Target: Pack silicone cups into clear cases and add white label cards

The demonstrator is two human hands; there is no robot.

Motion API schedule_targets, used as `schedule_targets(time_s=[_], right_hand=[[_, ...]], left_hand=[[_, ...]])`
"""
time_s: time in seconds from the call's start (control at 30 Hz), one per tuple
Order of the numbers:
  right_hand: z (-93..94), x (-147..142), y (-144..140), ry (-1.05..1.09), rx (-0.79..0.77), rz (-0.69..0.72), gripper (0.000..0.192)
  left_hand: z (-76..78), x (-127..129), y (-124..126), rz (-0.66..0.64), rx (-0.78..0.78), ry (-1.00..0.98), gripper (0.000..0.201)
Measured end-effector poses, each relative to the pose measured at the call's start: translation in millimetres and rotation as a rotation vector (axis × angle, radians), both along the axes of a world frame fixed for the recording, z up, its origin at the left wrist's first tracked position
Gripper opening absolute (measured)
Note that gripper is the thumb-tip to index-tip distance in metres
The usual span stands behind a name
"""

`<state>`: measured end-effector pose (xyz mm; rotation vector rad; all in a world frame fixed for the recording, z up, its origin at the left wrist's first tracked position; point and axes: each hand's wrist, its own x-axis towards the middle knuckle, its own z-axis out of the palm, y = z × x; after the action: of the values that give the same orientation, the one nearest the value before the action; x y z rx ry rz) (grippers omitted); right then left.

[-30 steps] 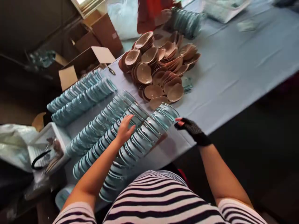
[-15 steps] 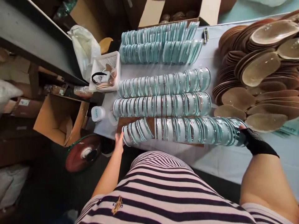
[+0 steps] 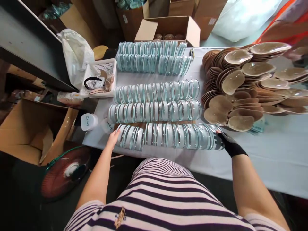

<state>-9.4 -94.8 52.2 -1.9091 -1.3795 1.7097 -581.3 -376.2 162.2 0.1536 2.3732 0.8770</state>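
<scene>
The nearest row of clear, glass-like round containers, nested on their sides, spans between my two hands. At its left end my left hand presses against the outermost piece, its fingers partly hidden behind it. My right hand, in a black glove with bare fingertips, is wrapped around the right end. A short left section sits slightly lower than the longer section, touching it. Just beyond lies a second row of the same containers, with a brown board edge showing beneath.
More rows of containers lie farther back. Stacked brown, shell-like dishes cover the right side. A white basket and small white box stand left. An open carton and fan are beyond the table's left edge.
The short left section has straightened and closed the gap to the longer section, with my left hand still at its end. The camera view has shifted, showing more of the table's far side.
</scene>
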Motion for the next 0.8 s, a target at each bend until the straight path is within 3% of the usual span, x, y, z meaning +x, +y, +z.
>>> schedule_targets(time_s=[0.1,0.23,0.43,0.57,0.8], right_hand=[[14.1,-10.1,-11.0,0.131,-0.118,-0.046,0.056],[22.5,-26.9,-19.4,0.178,-0.175,0.029,0.067],[19.6,-27.2,-38.4,0.204,-0.194,0.053,0.067],[16.3,-17.2,-52.4,0.215,-0.226,0.049,0.061],[-4.5,-41.9,-53.4,0.129,-0.186,-0.006,0.053]], left_hand=[[6.4,-15.6,-1.1,0.009,-0.009,0.023,0.031],[6.5,-30.6,-15.4,0.038,-0.039,0.001,0.032],[1.2,-49.0,-45.3,0.198,-0.048,-0.143,0.021],[11.3,-47.7,-58.4,0.179,-0.013,-0.23,0.021],[22.5,-42.4,-60.5,0.31,-0.003,-0.125,0.017]])
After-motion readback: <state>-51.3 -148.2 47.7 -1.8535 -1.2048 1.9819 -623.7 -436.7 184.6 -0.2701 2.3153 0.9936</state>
